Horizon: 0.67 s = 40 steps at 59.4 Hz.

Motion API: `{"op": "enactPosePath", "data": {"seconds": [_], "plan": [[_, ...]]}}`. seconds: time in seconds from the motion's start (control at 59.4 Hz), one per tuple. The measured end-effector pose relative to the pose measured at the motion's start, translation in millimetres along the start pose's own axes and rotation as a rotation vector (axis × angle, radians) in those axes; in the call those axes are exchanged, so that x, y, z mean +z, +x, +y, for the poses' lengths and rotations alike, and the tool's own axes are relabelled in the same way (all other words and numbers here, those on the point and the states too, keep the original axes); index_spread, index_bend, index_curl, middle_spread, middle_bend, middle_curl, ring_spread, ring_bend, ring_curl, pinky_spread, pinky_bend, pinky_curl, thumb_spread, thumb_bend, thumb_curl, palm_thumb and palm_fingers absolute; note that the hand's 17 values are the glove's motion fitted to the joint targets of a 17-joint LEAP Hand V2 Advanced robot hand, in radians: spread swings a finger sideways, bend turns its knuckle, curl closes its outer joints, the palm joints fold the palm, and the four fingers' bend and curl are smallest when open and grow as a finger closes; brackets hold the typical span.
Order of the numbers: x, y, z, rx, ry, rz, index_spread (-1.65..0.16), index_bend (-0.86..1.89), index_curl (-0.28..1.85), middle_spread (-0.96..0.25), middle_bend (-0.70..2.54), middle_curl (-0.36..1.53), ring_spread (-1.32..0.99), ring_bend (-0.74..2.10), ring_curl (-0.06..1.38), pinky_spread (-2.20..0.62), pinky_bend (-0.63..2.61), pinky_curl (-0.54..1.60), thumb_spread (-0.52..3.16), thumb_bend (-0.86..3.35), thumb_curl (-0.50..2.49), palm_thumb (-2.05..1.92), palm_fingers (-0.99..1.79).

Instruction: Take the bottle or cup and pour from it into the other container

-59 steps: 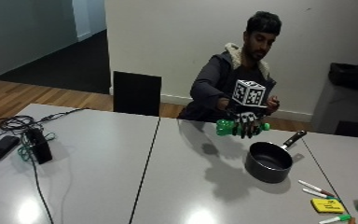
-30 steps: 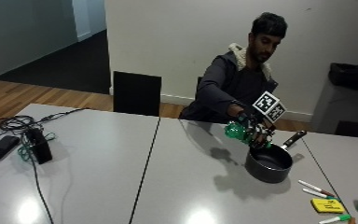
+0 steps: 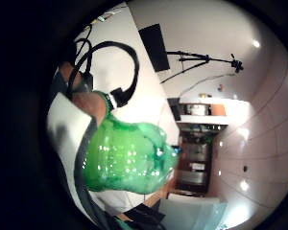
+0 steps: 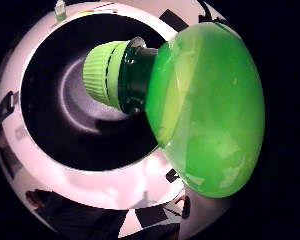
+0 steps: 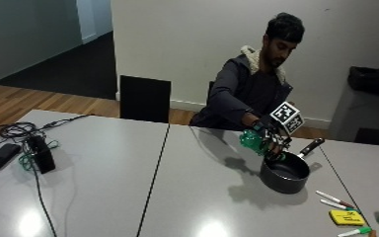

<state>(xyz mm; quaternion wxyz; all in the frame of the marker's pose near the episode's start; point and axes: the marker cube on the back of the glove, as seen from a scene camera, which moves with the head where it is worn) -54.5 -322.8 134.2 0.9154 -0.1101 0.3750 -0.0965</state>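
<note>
Green bottle [image 5: 253,141] tipped in my right hand [image 5: 268,134], fingers wrapped round it, over the pan [image 5: 284,174] at right of centre; its cap [image 4: 104,74] looks on, so unscrewing probably comes next.

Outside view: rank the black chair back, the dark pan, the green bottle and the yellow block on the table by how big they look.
1. Black chair back, though it stands farther off.
2. Dark pan.
3. Green bottle, partly hidden by the gloved right hand.
4. Yellow block.
</note>
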Motion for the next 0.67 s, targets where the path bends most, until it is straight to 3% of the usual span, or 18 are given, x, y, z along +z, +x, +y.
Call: {"op": "enactPosePath", "data": {"seconds": [0.673], "plan": [[-12, 31, 11, 0.04, 0.108, -0.172, -0.32, 0.09, 0.23, -0.32, 0.2, 0.46, -0.25, 0.48, 0.4, -0.04, 0.54, 0.33, 0.78, -0.03, 0.58, 0.89, 1.07]]}}
